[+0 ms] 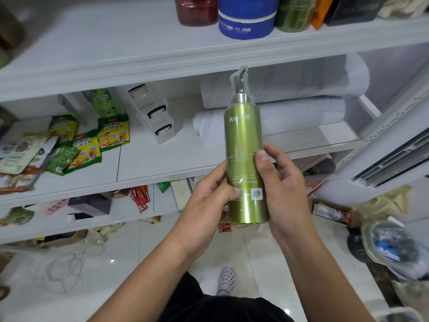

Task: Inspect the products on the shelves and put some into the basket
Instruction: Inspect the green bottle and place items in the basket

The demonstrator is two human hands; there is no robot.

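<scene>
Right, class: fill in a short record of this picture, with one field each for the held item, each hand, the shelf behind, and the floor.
held item: green pump bottle, upright, in clear wrap
left hand: grips the bottle's lower left side
right hand: grips its right side, thumb on the front
shelf behind: green seasoning packets, clear stacked boxes, white rolls
floor: white tiles, loose cord
</scene>
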